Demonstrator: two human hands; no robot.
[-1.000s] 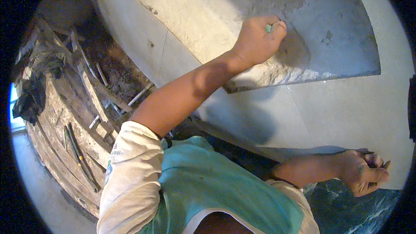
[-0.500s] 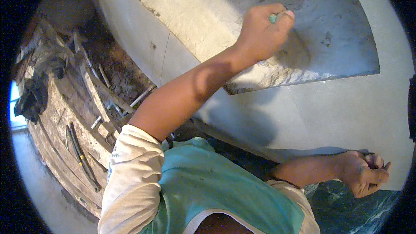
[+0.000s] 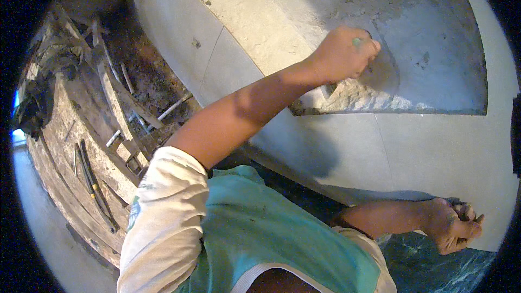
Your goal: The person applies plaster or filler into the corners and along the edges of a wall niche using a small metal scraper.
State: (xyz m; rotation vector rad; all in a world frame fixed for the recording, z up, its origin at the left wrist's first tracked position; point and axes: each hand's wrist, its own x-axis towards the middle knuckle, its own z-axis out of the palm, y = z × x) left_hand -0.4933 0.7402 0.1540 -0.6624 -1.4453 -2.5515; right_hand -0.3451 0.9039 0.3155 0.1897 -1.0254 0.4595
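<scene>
My left hand (image 3: 347, 53) reaches over a bed of wet mortar (image 3: 434, 59) and is closed round a tool; only its green handle (image 3: 356, 42) shows in the fist. The working end of that tool is mostly hidden under my hand and wrist. Just below my hand lies a rough, pale ridge of mortar (image 3: 353, 95). Grey tiles (image 3: 353, 141) border the bed. Farther right, my right hand (image 3: 453, 227) is by the near edge of the tiles, fingers curled in. Whether anything is inside it cannot be seen.
On the left, worn wooden boards (image 3: 59, 152) carry long-handled pliers or cutters (image 3: 92, 187) with yellow marks. Dark plastic (image 3: 35, 103) hangs over their far end. Pipes and rods (image 3: 175, 107) lie by dark soil. A dark green marbled surface (image 3: 429, 266) sits below my right hand.
The view has turned slightly. My left hand, still gripping the green-handled tool, has come a little nearer to the bed's near edge. My right hand has stayed by the tile edge.
</scene>
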